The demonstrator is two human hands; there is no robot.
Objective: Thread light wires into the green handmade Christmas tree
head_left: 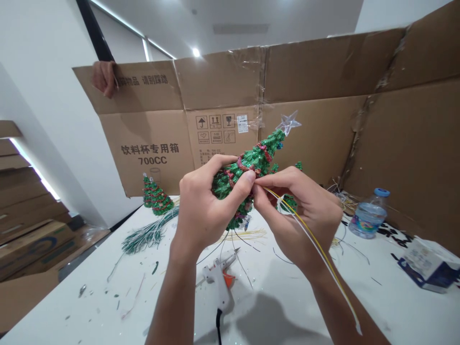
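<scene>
Two bare hands: left grip (204, 206) clamped on a glittery green tinsel Christmas tree (260, 160), right grip (298, 215) pinching thin yellow-and-white wires (336, 283) against it.

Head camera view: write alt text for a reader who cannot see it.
The left hand grips a small glittery green Christmas tree topped with a clear star, while the right hand holds yellow and white wires against it. A hot glue gun lies on the white table below, before a cardboard wall gripped by another person's hand.
</scene>
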